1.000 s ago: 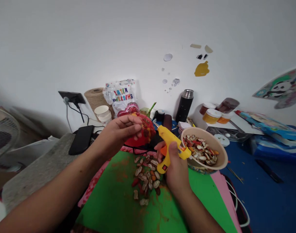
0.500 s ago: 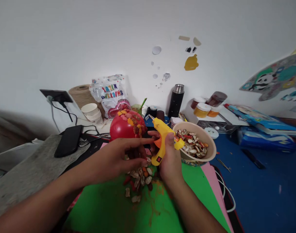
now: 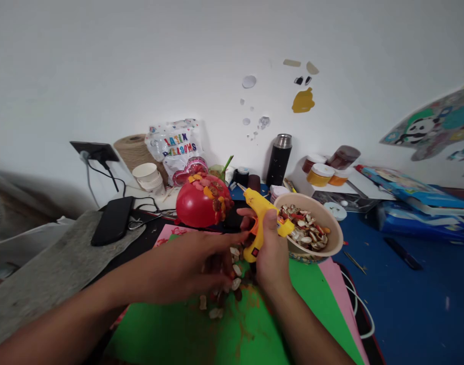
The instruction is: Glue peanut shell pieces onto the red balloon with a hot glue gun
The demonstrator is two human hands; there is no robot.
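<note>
Glue gun [image 3: 259, 205]: is being held in the air above the far part of the green sheet [image 3: 171, 329]; its nozzle [image 3: 242, 189] is being pointed up and toward the wall, just right of the balloon.
Right hand [image 3: 272, 258]: is being closed around the gun's handle, thumb along the back, fingers by the orange trigger [image 3: 255, 226]; whether the trigger is being squeezed cannot be told. Stray drips are being risked by any unintended squeeze.
Left hand [image 3: 194, 256]: is being held bent over the shells, index finger stretched toward the trigger and thumb lowered apart from it; whether a piece is being pinched cannot be told, as the fingertips are being blurred and partly hidden. A burn is being risked if the gun is hot and is tipped down toward these fingers.
Shells [image 3: 216, 313]: are being spread loosely on the sheet, partly covered by the left hand. Scattering is being invited by a sweeping wrist.
Balloon [image 3: 194, 205]: is being rested beyond the left hand, red, with pieces [image 3: 213, 192] clustered on its upper right side. A burst is being risked by a hot nozzle brushed against its skin.
Bowl [image 3: 321, 218]: is being filled by more fragments, close behind the right hand; spilling is being risked by a backward elbow or knuckle knock.
</note>
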